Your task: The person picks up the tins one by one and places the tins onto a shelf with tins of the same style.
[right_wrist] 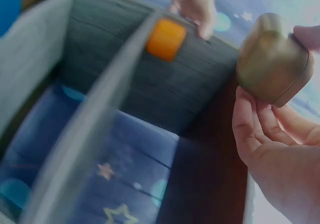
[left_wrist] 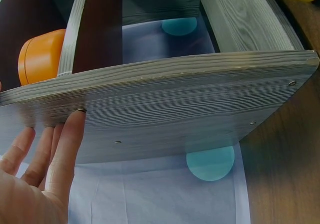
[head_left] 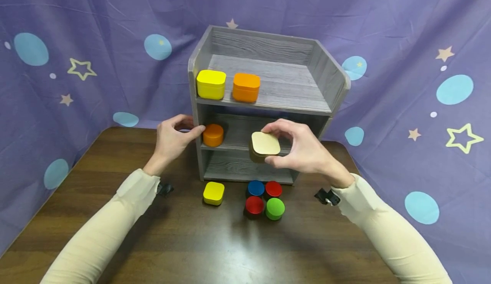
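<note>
Holding a small gold tin (head_left: 264, 146), the right hand (head_left: 303, 150) hovers just in front of the middle level of a grey wooden shelf (head_left: 268, 101). Its fingers (head_left: 281, 126) curl over the tin's far edge while the thumb presses the near edge, so the tin is pinched by its sides with the pale lid facing up. In the right wrist view the tin's rounded brown-gold body shows clamped between fingertips and thumb.

The left hand (head_left: 172, 139) rests against the shelf's left side panel, fingers straight and a little apart, thumb reaching round the front edge. It holds nothing. Just inside that panel, on the middle level, sits a round orange tin (head_left: 212, 135).

On the shelf's top level stand a yellow tin (head_left: 211, 84) and a square orange tin (head_left: 246, 87), side by side at the left. On the desk (head_left: 192, 241) in front of the shelf lie another yellow tin (head_left: 213, 193) and a tight cluster of four round tins: blue (head_left: 255, 187), two red (head_left: 273, 188), green (head_left: 275, 208).

The gold tin looks rigid, light and smooth, probably metal, so likely somewhat slippery. A pinch across opposite sides, below the lid seam, seems the safest hold, since a lid may lift off.
</note>
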